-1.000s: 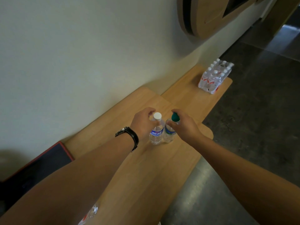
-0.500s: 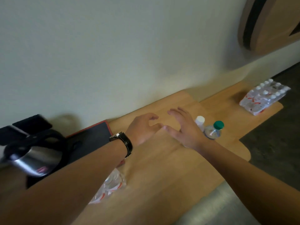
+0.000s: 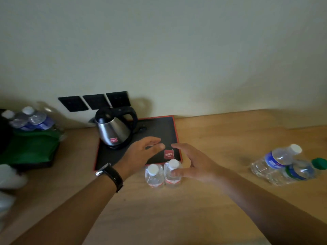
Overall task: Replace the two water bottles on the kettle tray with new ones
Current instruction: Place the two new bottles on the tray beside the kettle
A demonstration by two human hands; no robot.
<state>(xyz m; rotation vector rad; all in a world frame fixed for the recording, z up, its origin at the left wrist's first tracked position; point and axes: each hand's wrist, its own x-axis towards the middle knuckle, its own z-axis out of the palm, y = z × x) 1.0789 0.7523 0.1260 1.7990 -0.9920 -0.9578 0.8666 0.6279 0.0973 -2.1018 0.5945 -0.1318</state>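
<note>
Head view: two small bottles (image 3: 162, 175) stand at 6 o'clock of the tray (image 3: 169, 131), off it. Left hand (image 3: 139, 152) hovers with fingers apart; right hand (image 3: 196, 165), fingers spread, thumb touching one bottle. Old bottles (image 3: 281, 165) at 3 o'clock look blurred.

at nine o'clock a white blurred shape (image 3: 10, 177) is cut by the left edge, too smeared to identify. the green-capped bottle (image 3: 304, 171) at three o'clock runs near the right edge, labels unreadable. the left hand (image 3: 141, 152) hides part of the tray (image 3: 169, 128).
</note>
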